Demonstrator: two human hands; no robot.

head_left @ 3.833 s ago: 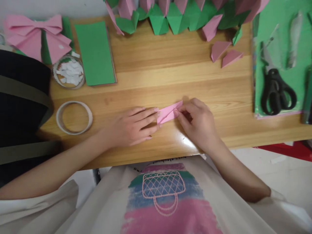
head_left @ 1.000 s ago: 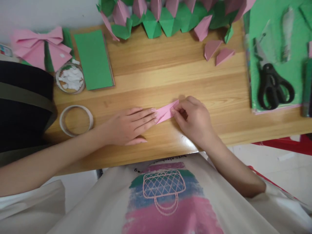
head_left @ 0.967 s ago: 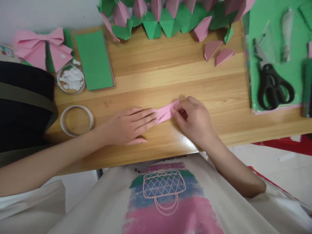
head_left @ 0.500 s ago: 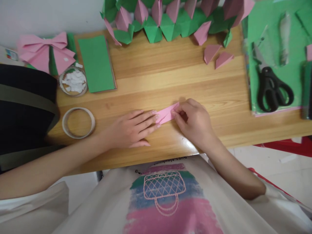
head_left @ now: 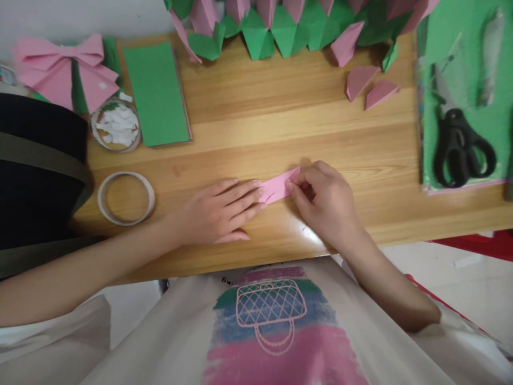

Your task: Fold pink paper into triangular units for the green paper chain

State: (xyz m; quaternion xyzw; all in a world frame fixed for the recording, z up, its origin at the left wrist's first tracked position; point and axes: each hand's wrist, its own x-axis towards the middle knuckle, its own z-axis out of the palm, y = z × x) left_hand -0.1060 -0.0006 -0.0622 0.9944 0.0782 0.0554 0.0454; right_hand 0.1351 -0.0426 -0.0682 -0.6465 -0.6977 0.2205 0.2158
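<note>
A small folded strip of pink paper (head_left: pixel 279 187) lies slantwise on the wooden table between my hands. Flat on the wood, my left hand (head_left: pixel 218 211) has its fingers stretched out, and their tips touch the strip's left end. At the other end, my right hand (head_left: pixel 326 200) is closed, with thumb and forefinger pinching the paper's right edge. A fold line or overlapping flap shows along the strip's middle. The right hand's other fingers are curled and partly hidden.
Left of my hands are a tape roll (head_left: pixel 126 198), a round container of white scraps (head_left: pixel 118 125), a green paper stack (head_left: pixel 158 96) and a pink paper bow (head_left: pixel 68 67). Pink and green folded pieces (head_left: pixel 284 32) line the back. Black-handled scissors (head_left: pixel 460 141) lie right on green sheets.
The view has shifted slightly, so the things at the back sit higher and the scissors farther right. Both hands keep nearly the same pose on the pink paper.
</note>
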